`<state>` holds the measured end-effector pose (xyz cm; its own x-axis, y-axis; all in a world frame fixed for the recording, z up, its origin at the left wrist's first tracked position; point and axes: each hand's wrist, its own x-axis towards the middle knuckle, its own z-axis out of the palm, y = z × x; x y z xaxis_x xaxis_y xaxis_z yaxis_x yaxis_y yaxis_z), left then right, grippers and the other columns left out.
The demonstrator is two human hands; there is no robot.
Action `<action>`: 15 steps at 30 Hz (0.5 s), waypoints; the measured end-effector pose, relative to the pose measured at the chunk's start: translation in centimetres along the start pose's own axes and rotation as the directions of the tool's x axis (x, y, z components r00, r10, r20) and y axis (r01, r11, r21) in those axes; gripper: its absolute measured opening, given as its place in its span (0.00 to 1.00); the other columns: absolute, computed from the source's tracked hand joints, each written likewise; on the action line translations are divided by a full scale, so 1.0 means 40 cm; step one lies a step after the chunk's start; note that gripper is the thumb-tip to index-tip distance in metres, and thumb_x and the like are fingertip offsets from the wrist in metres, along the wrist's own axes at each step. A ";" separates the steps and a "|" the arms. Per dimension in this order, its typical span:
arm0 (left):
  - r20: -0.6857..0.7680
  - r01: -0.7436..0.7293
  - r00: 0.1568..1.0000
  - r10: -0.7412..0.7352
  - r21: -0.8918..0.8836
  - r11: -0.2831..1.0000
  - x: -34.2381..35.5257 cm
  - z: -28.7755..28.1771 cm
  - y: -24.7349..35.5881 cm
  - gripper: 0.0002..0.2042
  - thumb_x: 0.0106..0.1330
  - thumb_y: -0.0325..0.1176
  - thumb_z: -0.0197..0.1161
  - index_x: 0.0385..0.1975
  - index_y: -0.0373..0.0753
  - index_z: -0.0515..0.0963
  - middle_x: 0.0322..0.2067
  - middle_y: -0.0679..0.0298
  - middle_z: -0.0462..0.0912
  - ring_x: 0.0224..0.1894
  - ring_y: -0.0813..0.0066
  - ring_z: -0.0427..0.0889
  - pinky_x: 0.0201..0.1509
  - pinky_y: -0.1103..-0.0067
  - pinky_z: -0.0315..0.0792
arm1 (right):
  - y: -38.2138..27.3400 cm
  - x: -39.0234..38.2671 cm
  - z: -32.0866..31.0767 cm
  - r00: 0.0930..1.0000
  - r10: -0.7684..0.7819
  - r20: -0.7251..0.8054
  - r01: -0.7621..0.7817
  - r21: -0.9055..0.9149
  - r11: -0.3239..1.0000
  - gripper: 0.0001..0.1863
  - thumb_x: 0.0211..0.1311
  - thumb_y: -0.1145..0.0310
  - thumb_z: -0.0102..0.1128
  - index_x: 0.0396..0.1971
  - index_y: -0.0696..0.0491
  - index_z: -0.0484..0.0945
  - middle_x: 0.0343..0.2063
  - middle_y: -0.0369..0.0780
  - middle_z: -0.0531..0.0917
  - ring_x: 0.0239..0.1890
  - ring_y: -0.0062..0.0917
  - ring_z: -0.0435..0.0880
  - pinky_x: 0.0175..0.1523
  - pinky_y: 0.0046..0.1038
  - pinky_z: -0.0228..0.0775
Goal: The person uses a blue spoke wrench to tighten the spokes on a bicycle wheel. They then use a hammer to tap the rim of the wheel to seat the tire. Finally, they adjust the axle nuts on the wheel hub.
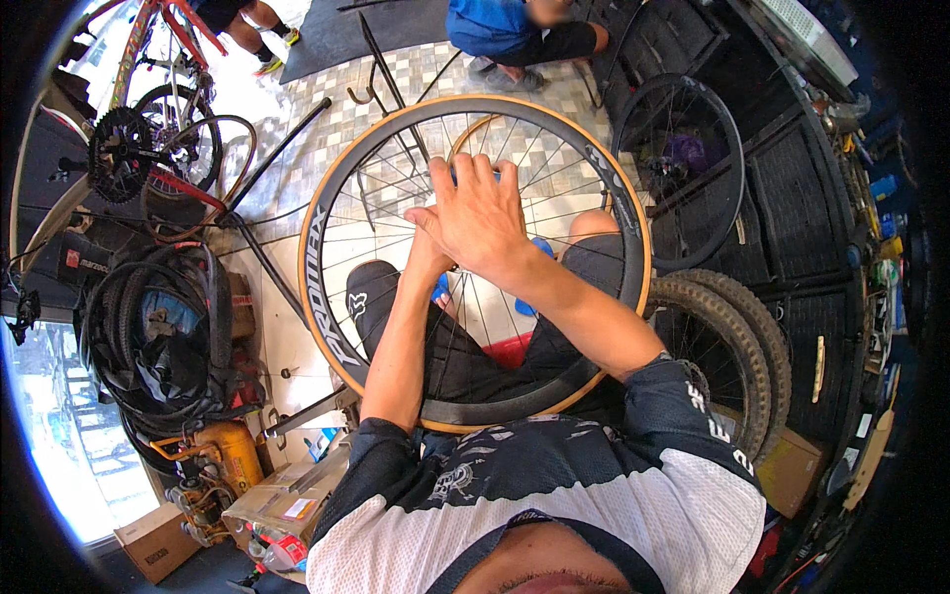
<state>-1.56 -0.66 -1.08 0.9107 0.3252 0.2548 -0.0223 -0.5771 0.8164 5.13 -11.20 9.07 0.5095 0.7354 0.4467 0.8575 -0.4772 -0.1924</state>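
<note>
A bicycle wheel [331,178] with a deep black rim, thin spokes and a tan-edged tyre lies across my lap. Over its middle, my right hand [480,210] is closed, back upward, with the fingers bent down. Small bits of blue show by its fingertips; what it grips is covered. My left hand [427,247] reaches in under the right one at the hub. Only its wrist and heel show, and its fingers are hidden. The hub itself is mostly covered by both hands.
On the left are a red bicycle [183,188], a black stand bar [267,259] and a pile of black tyres [148,332]. Knobby-tyred wheels [762,337] and another wheel [737,163] stand right. A person in blue [485,28] crouches ahead. Cardboard box [287,500] lower left.
</note>
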 end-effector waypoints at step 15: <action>-0.146 -0.021 0.989 0.015 -0.038 0.999 0.000 0.030 -0.037 0.11 0.58 0.30 0.69 0.38 0.33 0.83 0.36 0.49 0.88 0.41 0.58 0.88 0.45 0.65 0.79 | 0.093 0.027 0.081 0.871 -0.208 -0.445 0.369 0.312 0.876 0.18 0.47 0.47 0.74 0.22 0.45 0.81 0.21 0.33 0.77 0.27 0.31 0.79 0.42 0.34 0.67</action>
<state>-1.02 -0.70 -2.90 0.8403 0.4224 0.3399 -0.0566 -0.5551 0.8299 9.11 -10.65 6.00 0.2335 0.5259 0.8179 0.9610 0.0031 -0.2764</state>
